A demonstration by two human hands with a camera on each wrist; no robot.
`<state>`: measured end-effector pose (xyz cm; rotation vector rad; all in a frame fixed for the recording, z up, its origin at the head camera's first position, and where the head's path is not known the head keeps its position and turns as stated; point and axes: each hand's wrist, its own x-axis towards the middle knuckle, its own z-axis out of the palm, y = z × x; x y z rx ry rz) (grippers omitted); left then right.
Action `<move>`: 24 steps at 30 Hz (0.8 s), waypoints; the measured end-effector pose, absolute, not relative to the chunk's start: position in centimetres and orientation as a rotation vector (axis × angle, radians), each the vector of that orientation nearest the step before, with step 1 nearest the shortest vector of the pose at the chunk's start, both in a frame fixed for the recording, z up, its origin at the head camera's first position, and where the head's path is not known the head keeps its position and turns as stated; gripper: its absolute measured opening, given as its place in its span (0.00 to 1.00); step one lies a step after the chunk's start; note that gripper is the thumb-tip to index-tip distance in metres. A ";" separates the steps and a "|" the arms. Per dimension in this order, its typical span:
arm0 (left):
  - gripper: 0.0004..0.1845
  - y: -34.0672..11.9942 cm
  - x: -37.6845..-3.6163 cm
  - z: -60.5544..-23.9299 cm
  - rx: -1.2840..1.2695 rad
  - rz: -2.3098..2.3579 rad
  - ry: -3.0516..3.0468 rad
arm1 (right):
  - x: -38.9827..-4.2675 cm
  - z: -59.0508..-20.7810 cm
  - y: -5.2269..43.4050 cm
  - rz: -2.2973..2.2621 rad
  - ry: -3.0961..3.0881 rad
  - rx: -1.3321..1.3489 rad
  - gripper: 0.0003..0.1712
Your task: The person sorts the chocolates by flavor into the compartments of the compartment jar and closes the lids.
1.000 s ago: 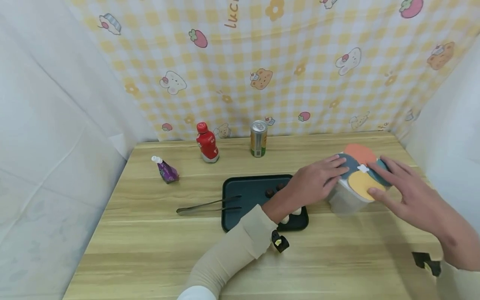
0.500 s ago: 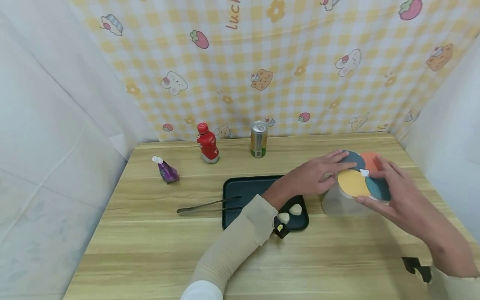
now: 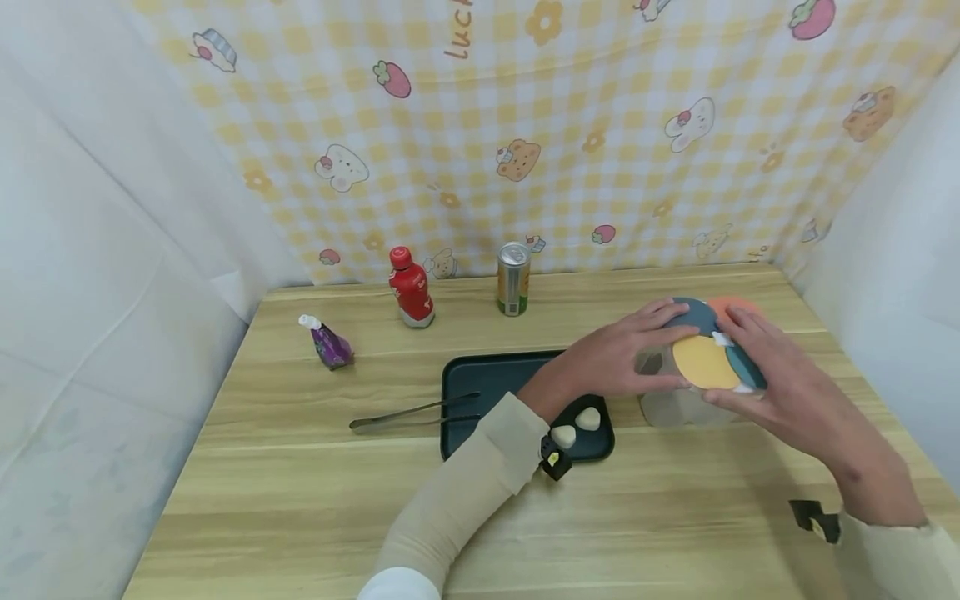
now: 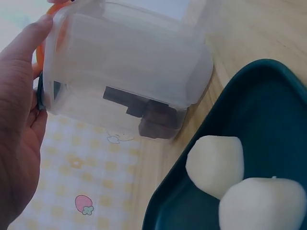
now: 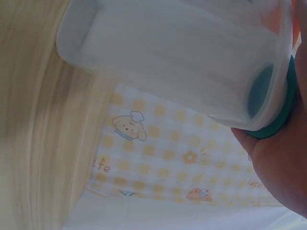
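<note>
Both hands hold the container from either side: the left hand has its fingers laid over the near-left edge of the four-coloured lid, thumb down the clear wall, and the right hand cups the lid's right rim with its fingers spread across the teal and orange sections. Neither hand is closed tight; the fingers lie fairly straight and press rather than clamp.

To handle this well, I judge that the grip should stay low and even on both sides, because the body is light, smooth plastic and the lid looks as if it can turn or flip by sections; pressure on the lid alone could pop a flap or tip the tub. The dark pieces inside it could slide if it tilts.

Taking the container as the landmark: it sits on the table directly under both palms. Just to its left lies the dark tray with two pale lumps at its near corner, and tongs rest across the tray's left edge. Farther left and behind stand a can, a red bottle and a purple bottle.
</note>
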<state>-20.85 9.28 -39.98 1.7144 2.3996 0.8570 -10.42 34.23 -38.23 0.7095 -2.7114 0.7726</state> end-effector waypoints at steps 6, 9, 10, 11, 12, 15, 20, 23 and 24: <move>0.40 9.5 -20.3 -40.8 1.784 0.914 2.488 | -10.6 -39.5 34.5 0.540 -2.545 0.785 0.54; 0.40 9.6 -20.1 -41.4 1.846 0.997 2.518 | -10.9 -39.9 34.4 0.461 -2.423 0.826 0.56; 0.40 9.6 -20.0 -41.6 1.865 1.027 2.525 | -11.0 -40.0 34.3 0.447 -2.384 0.840 0.55; 0.40 9.6 -20.0 -41.8 1.880 1.053 2.532 | -11.1 -40.1 34.2 0.438 -2.348 0.851 0.55; 0.40 9.5 -20.0 -41.9 1.897 1.079 2.533 | -11.2 -40.2 34.1 0.432 -2.315 0.861 0.54; 0.40 9.5 -20.0 -42.0 1.932 1.094 2.548 | -11.4 -40.3 33.9 0.411 -2.228 0.880 0.53; 0.40 9.7 -19.9 -41.9 1.969 1.055 2.589 | -11.4 -40.1 33.6 0.386 -2.150 0.890 0.51; 0.40 9.8 -19.9 -42.0 1.972 1.003 2.631 | -11.5 -40.0 33.6 0.391 -2.139 0.909 0.50; 0.40 9.8 -19.8 -42.1 1.972 0.986 2.643 | -11.5 -40.0 33.5 0.392 -2.141 0.911 0.50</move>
